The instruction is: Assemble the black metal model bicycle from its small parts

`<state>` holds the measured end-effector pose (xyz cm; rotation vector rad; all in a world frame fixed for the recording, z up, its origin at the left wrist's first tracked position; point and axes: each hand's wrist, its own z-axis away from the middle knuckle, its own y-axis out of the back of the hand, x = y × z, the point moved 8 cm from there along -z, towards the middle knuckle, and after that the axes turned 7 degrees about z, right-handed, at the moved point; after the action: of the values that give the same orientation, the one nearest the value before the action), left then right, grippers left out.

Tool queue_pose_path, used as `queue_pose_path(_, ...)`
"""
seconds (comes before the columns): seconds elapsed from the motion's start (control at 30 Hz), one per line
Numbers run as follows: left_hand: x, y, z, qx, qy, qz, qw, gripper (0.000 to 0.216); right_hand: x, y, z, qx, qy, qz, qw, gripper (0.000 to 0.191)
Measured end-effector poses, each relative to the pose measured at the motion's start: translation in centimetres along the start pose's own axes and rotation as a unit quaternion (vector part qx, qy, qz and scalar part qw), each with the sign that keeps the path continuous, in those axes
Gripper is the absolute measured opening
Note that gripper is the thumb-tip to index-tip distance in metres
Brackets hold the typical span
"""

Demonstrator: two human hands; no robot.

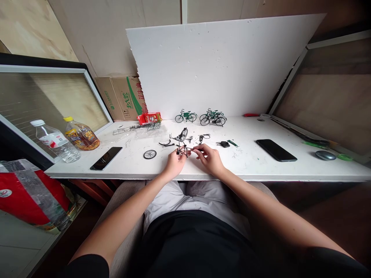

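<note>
My left hand (174, 162) and my right hand (210, 158) meet over the white table's (249, 166) front edge. Both pinch a small black model bicycle frame (184, 149) held between them. The frame carries one wheel (183, 134) at its far end. A loose wheel (150, 154) lies flat to the left of my left hand. Small black parts (166, 144) and a handlebar piece (204, 136) lie just beyond the frame. Two finished green model bicycles (186, 116) (213, 117) stand at the back of the table.
One black phone (106, 158) lies at the left, another (276, 150) at the right. Two bottles (56, 141) (81, 133) lie on the left. A red packet (149, 117), wire parts (136, 127), a mouse (325, 155) and a white foam board (220, 65) are also here.
</note>
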<state>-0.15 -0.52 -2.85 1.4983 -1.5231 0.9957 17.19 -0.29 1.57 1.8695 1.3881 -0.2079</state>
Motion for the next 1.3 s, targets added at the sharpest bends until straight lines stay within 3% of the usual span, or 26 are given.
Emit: queue_pose_path(1.3,1.0,-0.5,0.5,-0.001,-0.010,-0.010,1.000,0.027,-0.6,0.5,0.4,0.039,0.016,0.054,0.998,0.024)
